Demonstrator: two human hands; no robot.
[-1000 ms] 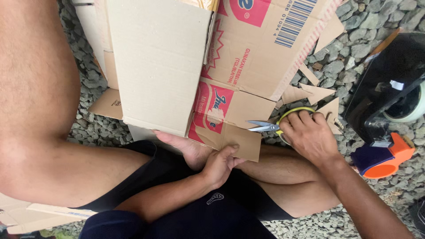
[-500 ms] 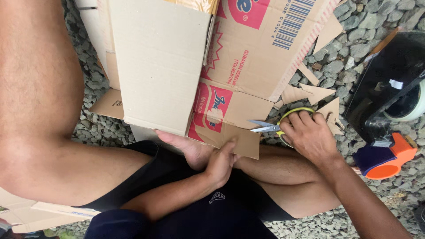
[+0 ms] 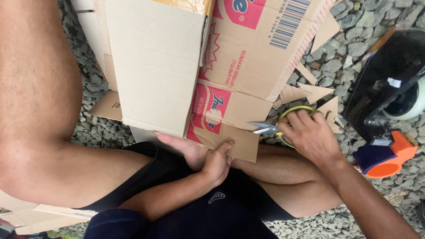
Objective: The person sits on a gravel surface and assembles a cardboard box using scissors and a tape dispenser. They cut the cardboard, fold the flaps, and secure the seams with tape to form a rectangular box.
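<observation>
An orange-handled tape dispenser (image 3: 384, 158) lay on grey gravel (image 3: 354, 40). Cardboard offcuts (image 3: 305, 92) were scattered near it, beside a black case (image 3: 380, 71).

Tape dispenser (image 3: 389, 146) (right) beside open gravel (image 3: 354, 40)

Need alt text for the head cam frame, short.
Seen from above, a seated person's right hand holds yellow-handled scissors at the edge of a printed cardboard box, while the left hand pinches the box's lower flap. Cardboard scraps and a tape dispenser lie on the gravel to the right.
</observation>
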